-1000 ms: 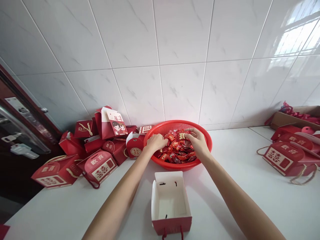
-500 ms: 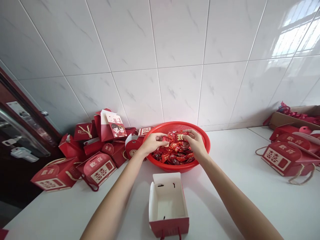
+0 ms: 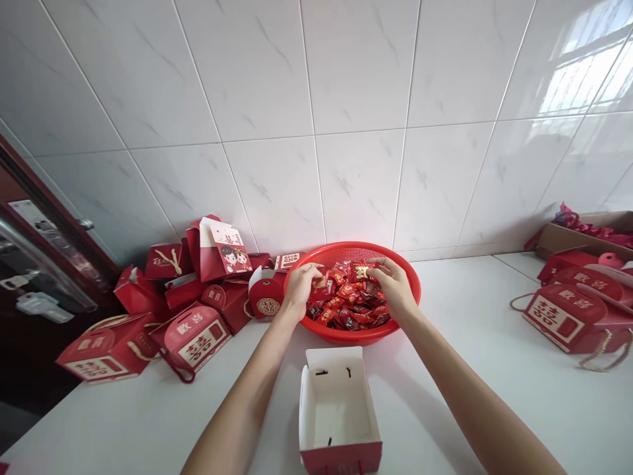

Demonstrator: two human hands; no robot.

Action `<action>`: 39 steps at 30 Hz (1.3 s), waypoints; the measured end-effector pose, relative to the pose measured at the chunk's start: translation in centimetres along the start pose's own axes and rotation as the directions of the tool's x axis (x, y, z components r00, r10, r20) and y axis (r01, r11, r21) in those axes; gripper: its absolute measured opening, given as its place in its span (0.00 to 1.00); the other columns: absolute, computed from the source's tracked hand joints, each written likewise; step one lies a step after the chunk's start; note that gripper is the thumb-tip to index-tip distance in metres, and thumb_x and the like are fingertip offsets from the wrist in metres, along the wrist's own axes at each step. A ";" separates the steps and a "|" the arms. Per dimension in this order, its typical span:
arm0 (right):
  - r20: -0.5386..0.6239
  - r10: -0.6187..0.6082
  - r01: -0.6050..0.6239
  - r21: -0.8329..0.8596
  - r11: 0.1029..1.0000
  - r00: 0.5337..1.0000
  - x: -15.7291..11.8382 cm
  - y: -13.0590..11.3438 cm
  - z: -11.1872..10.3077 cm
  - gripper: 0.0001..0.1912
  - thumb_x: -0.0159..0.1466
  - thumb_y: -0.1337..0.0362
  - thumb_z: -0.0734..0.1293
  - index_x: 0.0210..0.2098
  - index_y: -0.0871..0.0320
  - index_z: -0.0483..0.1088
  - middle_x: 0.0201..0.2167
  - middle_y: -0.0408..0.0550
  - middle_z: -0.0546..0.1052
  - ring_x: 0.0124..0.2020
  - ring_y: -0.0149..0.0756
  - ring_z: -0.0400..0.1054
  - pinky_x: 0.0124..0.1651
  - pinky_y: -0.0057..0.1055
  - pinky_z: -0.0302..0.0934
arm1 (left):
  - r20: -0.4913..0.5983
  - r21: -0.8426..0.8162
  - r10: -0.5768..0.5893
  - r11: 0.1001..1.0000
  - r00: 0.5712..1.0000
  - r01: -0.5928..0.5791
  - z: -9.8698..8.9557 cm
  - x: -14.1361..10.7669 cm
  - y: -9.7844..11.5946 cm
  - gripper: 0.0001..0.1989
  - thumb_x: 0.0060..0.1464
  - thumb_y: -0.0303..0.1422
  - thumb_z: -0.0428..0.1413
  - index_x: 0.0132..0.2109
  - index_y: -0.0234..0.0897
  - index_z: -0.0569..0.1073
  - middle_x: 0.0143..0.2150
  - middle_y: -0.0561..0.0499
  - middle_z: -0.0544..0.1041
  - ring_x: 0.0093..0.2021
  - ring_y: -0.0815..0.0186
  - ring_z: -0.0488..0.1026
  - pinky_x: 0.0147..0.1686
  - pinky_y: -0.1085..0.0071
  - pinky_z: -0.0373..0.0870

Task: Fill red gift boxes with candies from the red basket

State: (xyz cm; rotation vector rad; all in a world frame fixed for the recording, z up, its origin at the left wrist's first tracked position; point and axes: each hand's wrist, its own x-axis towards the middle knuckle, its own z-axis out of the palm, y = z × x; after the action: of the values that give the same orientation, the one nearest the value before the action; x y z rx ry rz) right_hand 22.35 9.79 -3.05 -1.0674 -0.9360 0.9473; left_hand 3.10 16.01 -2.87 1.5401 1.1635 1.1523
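A red plastic basket (image 3: 353,338) full of wrapped red candies (image 3: 349,300) stands against the tiled wall. My left hand (image 3: 302,285) reaches over its left side, fingers closed round a red-wrapped candy (image 3: 320,280). At the right side of the basket, my right hand (image 3: 391,284) has its fingers bent together at a candy wrapper with a pale gold mark (image 3: 362,272). Nearer to me, an open box (image 3: 341,412), white inside and red outside, lies on the white table with nothing in it but dark cord ends.
Several red gift boxes (image 3: 198,336) with rope handles are heaped on the left. More red boxes (image 3: 561,316) sit on the right, before a cardboard carton (image 3: 554,241) with pink ribbons. A dark door frame with keys (image 3: 43,305) is at the far left.
My left hand has turned and shifted slightly within the basket, with its fingers more drawn in. My right hand stays at about the same candies. The view has shifted a little.
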 end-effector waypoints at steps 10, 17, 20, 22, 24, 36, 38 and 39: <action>0.000 -0.005 0.005 0.012 1.000 1.000 0.0 0.0 0.0 0.15 0.50 0.60 0.71 0.37 0.55 0.71 0.22 0.37 0.71 0.19 0.30 0.64 0.26 0.31 0.61 | 0.070 0.486 -0.060 0.874 0.996 0.018 -0.3 2.5 -0.3 0.11 0.47 0.35 0.59 0.19 0.41 0.71 0.22 0.52 0.75 0.31 0.60 0.73 0.33 0.66 0.62; -0.012 -0.002 0.002 0.032 0.999 1.000 0.0 0.1 0.2 0.14 0.50 0.61 0.71 0.36 0.55 0.72 0.22 0.37 0.72 0.19 0.30 0.64 0.25 0.31 0.61 | 0.118 0.567 -0.084 0.824 0.989 0.002 0.5 3.9 -1.2 0.12 0.33 0.30 0.70 0.25 0.41 0.74 0.19 0.57 0.70 0.30 0.60 0.72 0.30 0.69 0.58; -0.041 -0.014 0.016 0.055 0.998 0.999 0.0 0.1 0.2 0.14 0.49 0.60 0.71 0.36 0.55 0.72 0.23 0.37 0.73 0.19 0.29 0.64 0.25 0.31 0.61 | 0.124 0.495 -0.044 0.868 0.991 -0.024 0.5 3.4 -1.0 0.15 0.34 0.30 0.69 0.33 0.40 0.77 0.22 0.57 0.73 0.29 0.62 0.72 0.30 0.70 0.61; -0.078 -0.026 0.032 0.076 0.997 0.997 0.0 0.0 0.2 0.14 0.49 0.60 0.71 0.36 0.55 0.72 0.22 0.37 0.72 0.19 0.29 0.64 0.25 0.30 0.61 | 0.119 0.427 0.014 0.902 0.993 -0.064 0.4 3.1 -0.8 0.13 0.38 0.34 0.70 0.33 0.40 0.76 0.26 0.56 0.76 0.32 0.61 0.74 0.33 0.70 0.64; -0.124 -0.035 0.047 0.099 0.994 0.992 0.0 -0.2 0.2 0.14 0.49 0.60 0.71 0.36 0.54 0.71 0.22 0.36 0.72 0.19 0.29 0.64 0.25 0.29 0.61 | 0.118 0.348 0.067 0.932 0.991 -0.104 0.4 2.8 -0.6 0.13 0.42 0.39 0.69 0.30 0.40 0.74 0.28 0.55 0.77 0.35 0.60 0.75 0.36 0.69 0.66; -0.228 0.006 0.034 0.171 0.985 0.974 0.3 -0.2 -0.1 0.13 0.49 0.63 0.70 0.36 0.52 0.70 0.26 0.37 0.73 0.21 0.30 0.68 0.25 0.29 0.64 | 0.122 -0.237 0.032 0.972 0.992 -0.002 0.2 2.9 -1.0 0.20 0.48 0.42 0.67 0.32 0.42 0.62 0.29 0.56 0.73 0.33 0.58 0.82 0.37 0.64 0.75; -0.226 0.010 0.030 0.172 0.985 0.974 0.3 -0.3 -0.1 0.13 0.49 0.63 0.70 0.35 0.53 0.70 0.26 0.37 0.73 0.21 0.30 0.68 0.25 0.29 0.64 | 0.138 -0.317 0.037 0.948 0.990 0.009 0.0 2.9 -0.8 0.18 0.46 0.40 0.65 0.30 0.41 0.63 0.29 0.55 0.75 0.36 0.56 0.83 0.43 0.61 0.77; -0.226 0.011 0.029 0.172 0.985 0.974 0.2 -0.3 0.0 0.13 0.48 0.63 0.70 0.35 0.53 0.70 0.26 0.36 0.73 0.21 0.29 0.68 0.25 0.29 0.64 | 0.149 -0.354 0.042 0.935 0.988 0.013 -0.1 2.9 -0.7 0.15 0.45 0.40 0.64 0.30 0.40 0.64 0.30 0.53 0.77 0.38 0.55 0.83 0.46 0.59 0.76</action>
State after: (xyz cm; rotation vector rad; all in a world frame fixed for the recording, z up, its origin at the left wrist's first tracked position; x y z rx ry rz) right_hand 22.52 9.94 -2.71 -0.9965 -0.6572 0.8632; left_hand 3.32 19.00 -3.07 1.3330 0.7910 1.1579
